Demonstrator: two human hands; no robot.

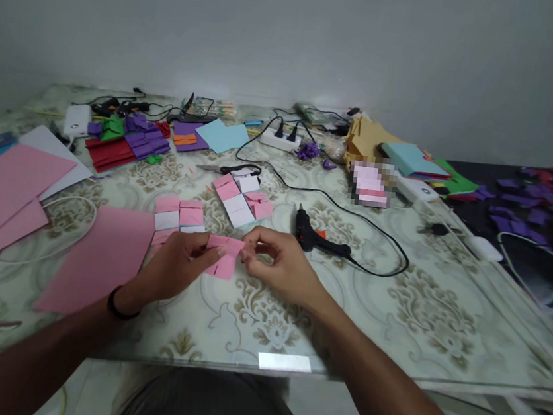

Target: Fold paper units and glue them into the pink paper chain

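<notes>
Between my two hands is a small pink paper piece (224, 261) with slits cut into it. My left hand (178, 259) pinches its left side, thumb on top. At its upper right corner, the fingertips of my right hand (275, 261) are closed on the paper. Just behind the left hand lie pink and white paper squares (167, 220), partly covered by that hand. Farther back, another group of pink and white squares (238, 208) lies tilted, with scissors (235, 168) beyond it. A black glue gun (311, 231) rests to the right of my right hand.
Pink sheets (101, 254) lie at the left. The glue gun's cord (379, 226) loops across the table towards a white power strip (281, 139). Purple and red paper pieces (142, 139) are piled at the back left. A yellow paper bundle (364, 141) stands at the back right.
</notes>
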